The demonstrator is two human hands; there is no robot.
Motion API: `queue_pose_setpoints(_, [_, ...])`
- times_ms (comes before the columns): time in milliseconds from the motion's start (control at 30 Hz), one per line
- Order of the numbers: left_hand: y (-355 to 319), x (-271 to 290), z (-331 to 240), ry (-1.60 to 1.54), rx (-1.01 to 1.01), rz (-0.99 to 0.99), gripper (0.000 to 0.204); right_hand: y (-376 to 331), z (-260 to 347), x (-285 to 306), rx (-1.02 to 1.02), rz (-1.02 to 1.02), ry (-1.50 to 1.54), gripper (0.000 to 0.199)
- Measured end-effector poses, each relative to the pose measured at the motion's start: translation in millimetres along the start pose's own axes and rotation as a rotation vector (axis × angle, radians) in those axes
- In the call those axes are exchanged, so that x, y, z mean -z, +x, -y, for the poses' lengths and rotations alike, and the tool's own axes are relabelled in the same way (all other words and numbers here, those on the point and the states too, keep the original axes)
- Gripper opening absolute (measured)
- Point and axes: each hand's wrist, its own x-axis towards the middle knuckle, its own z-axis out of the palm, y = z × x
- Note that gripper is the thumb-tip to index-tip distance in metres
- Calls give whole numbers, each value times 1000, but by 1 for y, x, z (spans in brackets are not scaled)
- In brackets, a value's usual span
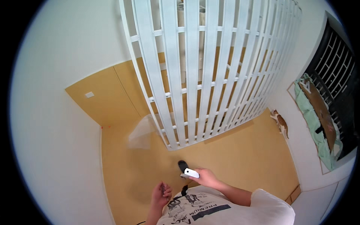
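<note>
In front of my shirt, my right hand [207, 177] is closed around a slim white handheld device [192, 173] with rounded ends and a black dot near its far end. A greyish part shows beside that end. My left hand [161, 192] is lower and to the left, its fingers curled around something small and dark that I cannot make out. The hands are apart. Beyond them, a tall white slatted frame [192, 75] stands on edge, and neither hand touches it. Below the white device, a black shoe [182, 165] shows on the floor.
Clear plastic sheeting [140, 137] lies by the frame's left lower corner. An orange-and-white cat [280, 123] is by the right wall. Near the dark barred window [333, 63] is a ledge with green cloth [309, 127] and brown cardboard [320, 112]. White walls enclose the tan floor [240, 153].
</note>
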Motion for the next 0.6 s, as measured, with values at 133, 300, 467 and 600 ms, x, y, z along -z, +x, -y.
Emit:
queue_pose_setpoints(133, [6,-29,-51,-92,-79,-60,22,74,-19,-10,68,59,-44,29])
queue_pose_setpoints(300, [36,-101,-150,231,-509,-104,18,155,-20,3,-3,141,61,25])
queue_pose_setpoints(467, [96,-229,-226,1145,-962,-463,17,208,-44,12,-347,405,756,23])
queue_pose_setpoints(600, [160,-335,-302,1586,-1314,-271,33,225,-29,20,-579,402,1311,32])
